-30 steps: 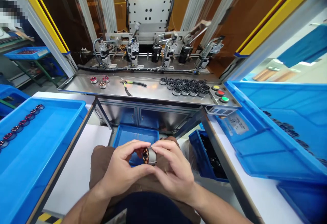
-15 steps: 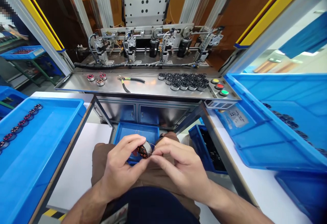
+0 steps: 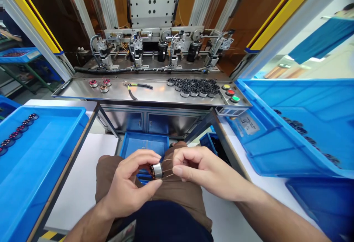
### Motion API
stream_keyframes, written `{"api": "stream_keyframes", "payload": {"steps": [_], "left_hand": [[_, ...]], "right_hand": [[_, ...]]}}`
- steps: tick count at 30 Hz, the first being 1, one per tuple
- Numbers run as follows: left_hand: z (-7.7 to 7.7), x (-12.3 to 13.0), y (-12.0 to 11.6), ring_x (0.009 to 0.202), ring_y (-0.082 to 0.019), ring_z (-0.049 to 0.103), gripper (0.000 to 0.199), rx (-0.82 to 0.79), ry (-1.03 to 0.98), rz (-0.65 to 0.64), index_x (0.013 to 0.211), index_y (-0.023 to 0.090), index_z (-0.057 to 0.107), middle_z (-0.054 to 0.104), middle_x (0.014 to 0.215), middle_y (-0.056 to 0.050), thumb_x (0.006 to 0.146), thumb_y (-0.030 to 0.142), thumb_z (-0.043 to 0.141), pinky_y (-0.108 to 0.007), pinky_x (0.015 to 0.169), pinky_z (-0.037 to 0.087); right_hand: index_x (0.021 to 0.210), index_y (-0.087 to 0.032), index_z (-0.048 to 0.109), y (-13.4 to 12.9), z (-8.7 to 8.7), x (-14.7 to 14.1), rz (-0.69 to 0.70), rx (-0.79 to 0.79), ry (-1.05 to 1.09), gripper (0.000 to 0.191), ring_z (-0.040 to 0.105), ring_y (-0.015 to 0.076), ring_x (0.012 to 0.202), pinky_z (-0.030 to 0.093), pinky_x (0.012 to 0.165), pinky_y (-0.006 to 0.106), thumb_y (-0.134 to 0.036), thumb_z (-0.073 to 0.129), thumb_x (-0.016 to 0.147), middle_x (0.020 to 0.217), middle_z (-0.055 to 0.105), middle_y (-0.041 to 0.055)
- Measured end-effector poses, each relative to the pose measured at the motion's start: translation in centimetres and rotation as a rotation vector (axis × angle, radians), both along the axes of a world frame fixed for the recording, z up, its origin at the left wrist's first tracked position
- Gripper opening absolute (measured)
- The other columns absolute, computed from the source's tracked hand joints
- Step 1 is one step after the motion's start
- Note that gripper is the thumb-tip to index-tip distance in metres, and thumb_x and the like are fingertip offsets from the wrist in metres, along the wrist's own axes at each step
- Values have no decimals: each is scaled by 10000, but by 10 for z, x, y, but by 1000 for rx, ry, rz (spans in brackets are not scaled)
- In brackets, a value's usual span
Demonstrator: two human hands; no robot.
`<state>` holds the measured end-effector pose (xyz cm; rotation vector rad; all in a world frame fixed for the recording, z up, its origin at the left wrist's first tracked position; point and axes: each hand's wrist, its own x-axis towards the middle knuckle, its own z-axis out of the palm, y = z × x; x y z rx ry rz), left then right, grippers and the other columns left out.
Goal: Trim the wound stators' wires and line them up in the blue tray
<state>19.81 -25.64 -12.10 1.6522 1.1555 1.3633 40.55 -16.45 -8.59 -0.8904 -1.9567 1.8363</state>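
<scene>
My left hand (image 3: 135,183) grips a motor stator (image 3: 157,170) over my lap, thumb below and fingers above it. The stator has a silver metal ring and copper windings on its left side. Thin copper wires (image 3: 168,172) stick out of its right side. My right hand (image 3: 196,166) pinches with thumb and forefinger at the ends of these wires; exactly which wires lie between the fingertips is hard to see.
On the metal ledge lie wound stators (image 3: 104,88), cutting pliers (image 3: 136,87) and a cluster of black stators (image 3: 195,87), beside push buttons (image 3: 230,92). A machine (image 3: 163,46) stands behind. Blue trays (image 3: 63,131) (image 3: 257,153) flank me; a blue bin (image 3: 143,142) sits below.
My right hand has moved right, away from the stator, and the wires now extend between them. The stator has turned so its silver side shows more. The view has shifted slightly.
</scene>
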Motion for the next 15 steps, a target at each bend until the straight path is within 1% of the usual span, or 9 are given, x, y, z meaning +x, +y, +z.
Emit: {"api": "stream_keyframes", "payload": {"steps": [2,4,7,9,11,12,13,15], "left_hand": [[2,-2,-2,1113,-200,647,496,27,80,8,1208,276,632,697,1149,-61,779,48,729,-301,944,548],[6,-5,-3,1111,-201,660,538,68,151,-1,1242,274,614,703,1171,-66,773,38,730,-304,951,550],[12,-9,-6,1072,-202,693,499,121,234,-27,1197,266,653,713,1185,-74,765,32,737,-305,942,566],[14,-12,-8,1042,-203,711,455,113,252,-22,1154,262,680,725,1171,-75,762,40,744,-299,925,579],[13,-15,-9,1040,-207,715,437,79,226,12,1137,268,693,736,1154,-71,760,55,753,-301,927,582],[11,-17,-10,1054,-213,711,426,62,197,44,1129,274,701,738,1148,-70,763,64,754,-296,918,586],[8,-19,-10,1077,-221,704,410,41,154,83,1122,278,710,737,1150,-72,770,73,753,-289,899,592],[1,-24,-8,1116,-240,688,361,-10,30,169,1106,276,726,724,1170,-87,792,100,747,-272,844,606]], "right_hand": [[693,-157,614,7,-1,4,49,-18,-22,361,414,89,568,322,532,224,-473,733,821,604,517,-34],[700,-150,649,13,-3,7,78,-37,-33,363,451,96,597,361,559,224,-484,754,798,636,562,-16],[697,-150,678,22,-6,12,105,-21,-32,345,487,109,630,404,580,231,-473,755,792,663,600,0],[680,-154,684,30,-4,13,170,45,-50,331,475,107,600,392,545,230,-455,738,807,631,583,-8],[698,-160,694,43,3,10,242,151,-79,307,499,111,591,407,542,235,-434,710,838,632,597,-10],[733,-164,701,52,7,4,237,231,-87,285,531,120,604,434,561,243,-425,703,849,656,622,-6],[790,-168,708,63,13,-4,187,337,-87,256,575,135,643,471,601,258,-415,704,854,708,658,3],[966,-172,707,88,22,-31,-26,618,-113,251,655,178,808,531,742,300,-396,721,852,902,721,41]]}}
